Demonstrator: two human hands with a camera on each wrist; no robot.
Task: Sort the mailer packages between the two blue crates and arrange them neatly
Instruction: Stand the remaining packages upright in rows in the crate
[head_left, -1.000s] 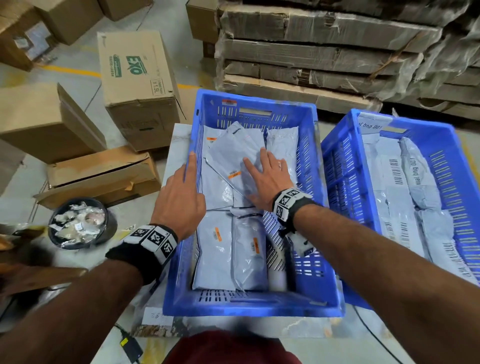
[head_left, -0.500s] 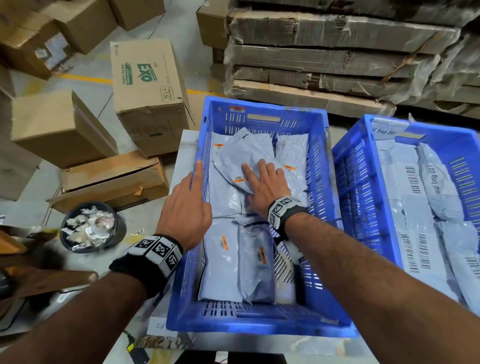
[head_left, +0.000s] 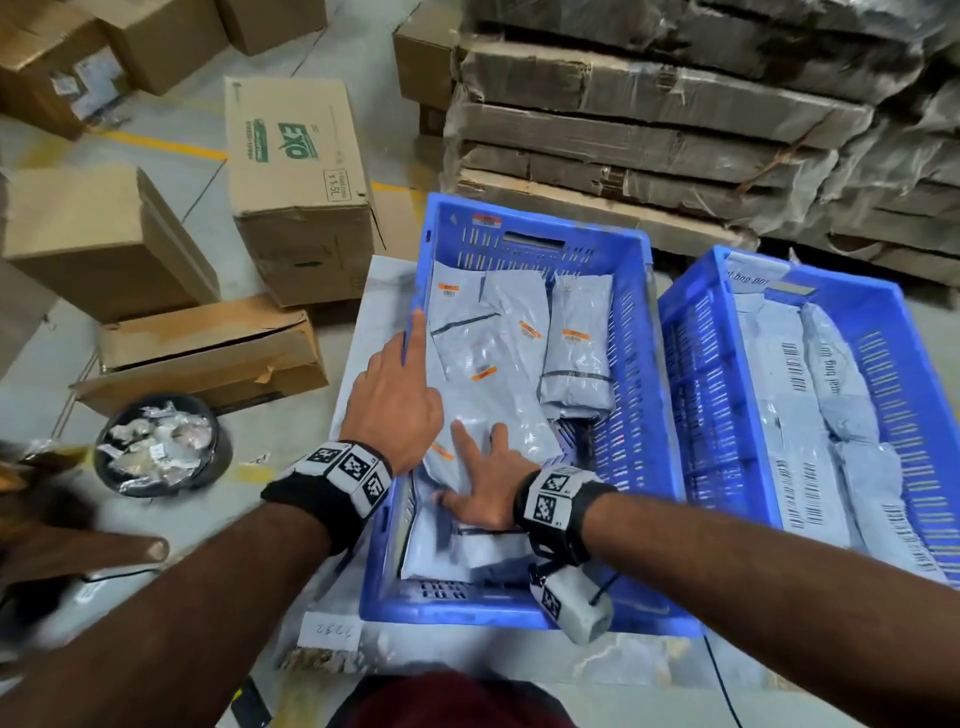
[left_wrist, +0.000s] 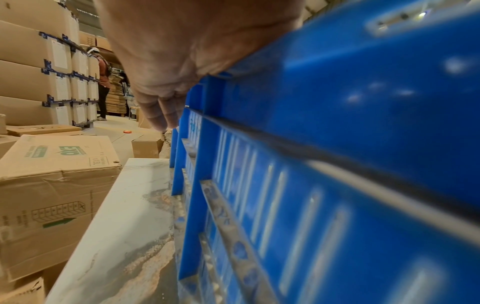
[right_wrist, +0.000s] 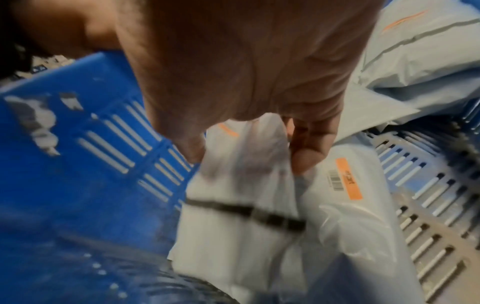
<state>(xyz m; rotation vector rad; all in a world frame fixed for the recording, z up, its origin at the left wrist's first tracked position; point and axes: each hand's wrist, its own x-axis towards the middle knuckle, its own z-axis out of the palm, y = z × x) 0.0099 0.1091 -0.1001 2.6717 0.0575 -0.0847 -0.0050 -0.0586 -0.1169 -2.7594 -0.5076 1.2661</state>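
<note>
The left blue crate (head_left: 524, 618) holds several pale grey mailers with orange labels, one lying askew (head_left: 498, 395). The right blue crate (head_left: 727, 415) holds grey mailers (head_left: 800, 415) with barcodes, laid in rows. My left hand (head_left: 395, 405) rests on the left crate's left rim (left_wrist: 259, 61), index finger straight along it. My right hand (head_left: 485, 491) is low in the crate's near-left part. In the right wrist view its thumb and a finger pinch the top of a mailer with a black strip (right_wrist: 241, 185).
The crates stand on a pale table (left_wrist: 124, 226). Cardboard boxes (head_left: 296, 187) and a black bucket of scraps (head_left: 156, 447) sit on the floor to the left. Wrapped stacks of flat cardboard (head_left: 649, 130) rise behind the crates. A person (left_wrist: 102, 82) stands far off.
My right hand has pulled back from the middle of the left crate to its near-left part and taken hold of a mailer. The left hand stays on the rim.
</note>
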